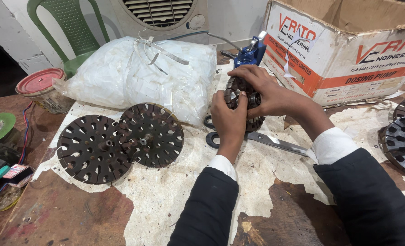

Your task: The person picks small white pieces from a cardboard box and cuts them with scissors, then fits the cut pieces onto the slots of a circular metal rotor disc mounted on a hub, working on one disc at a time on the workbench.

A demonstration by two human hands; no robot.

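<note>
Both of my hands hold a dark slotted metal disc (pixel 235 93) upright above the table. My left hand (pixel 227 116) grips its near left edge, thumb against the face. My right hand (pixel 261 89) wraps over its top and right side, fingers near the shiny hub (pixel 255 99). The disc's lower rim shows just below my hands. A pair of scissors (pixel 261 139) lies on the table right under them.
Two more slotted discs (pixel 93 148) (pixel 152 134) lie flat at the left. A white plastic bag (pixel 138 75) sits behind them. A cardboard box (pixel 343 50) stands at the back right, a blue tool (pixel 250 54) beside it. More discs (pixel 402 141) are at the right edge, a red-lidded jar (pixel 43 89) at the far left.
</note>
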